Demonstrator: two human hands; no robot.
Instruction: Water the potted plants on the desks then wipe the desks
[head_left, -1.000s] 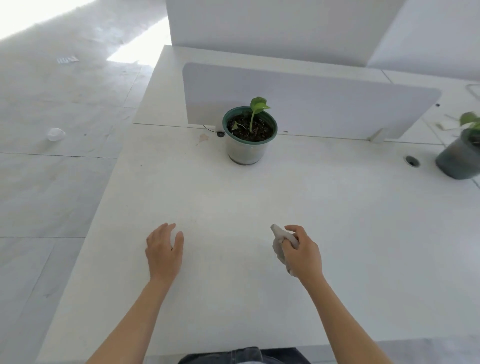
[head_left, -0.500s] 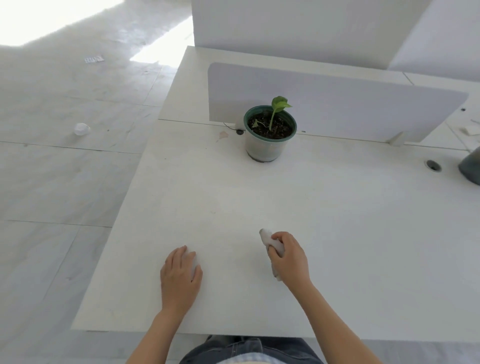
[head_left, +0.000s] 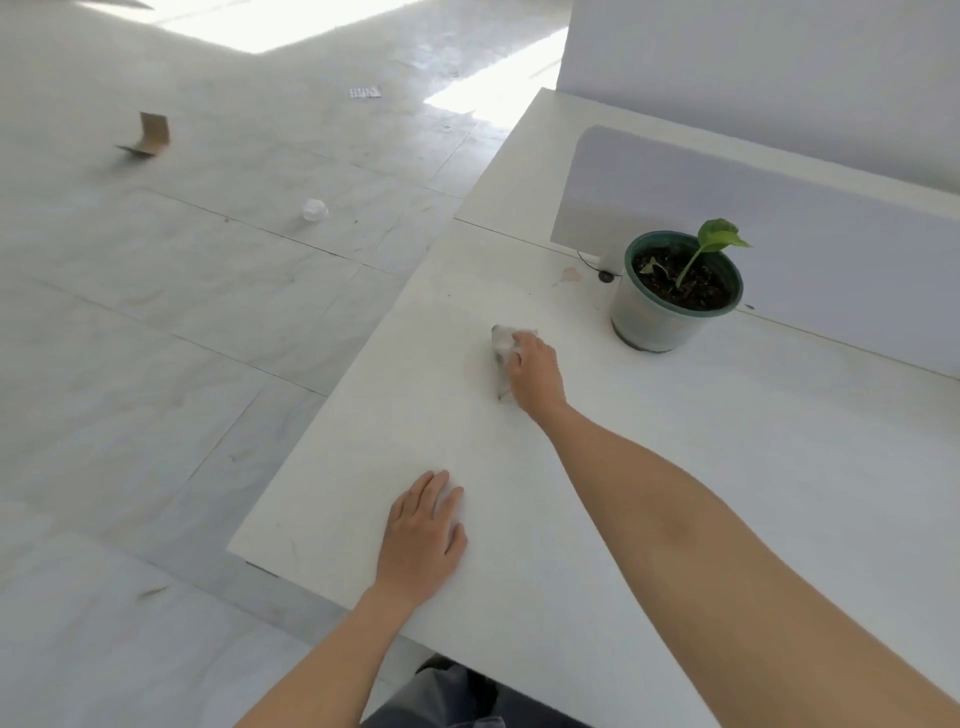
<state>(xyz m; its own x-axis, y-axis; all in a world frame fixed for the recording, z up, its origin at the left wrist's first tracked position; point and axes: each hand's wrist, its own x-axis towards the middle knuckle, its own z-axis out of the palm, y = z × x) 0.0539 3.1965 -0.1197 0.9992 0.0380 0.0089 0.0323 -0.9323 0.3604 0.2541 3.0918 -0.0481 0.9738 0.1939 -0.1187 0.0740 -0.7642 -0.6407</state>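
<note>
Wiping one desk (head_left: 675, 493), one cloth (head_left: 503, 347), one pot (head_left: 660, 322).

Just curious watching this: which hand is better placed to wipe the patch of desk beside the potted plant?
The right hand: it holds the cloth near the potted plant. The left hand lies flat, empty.

— Surface under inspection?

— A white desk (head_left: 675, 519), with a pale grey divider panel (head_left: 779, 249) standing along its far edge.

— Items resting on it?

— One potted plant (head_left: 675, 291) near the panel, upright: green rim, dark soil, single small leafed shoot. A crumpled cloth (head_left: 503, 345) lies on the desktop, left of the pot and apart from it, pressed under the right hand (head_left: 535, 371). The left hand (head_left: 423, 540) lies flat near the front edge.

— Marks?

— A small brownish stain (head_left: 570, 274) and a dark round fitting (head_left: 605, 276) beside the pot.
</note>
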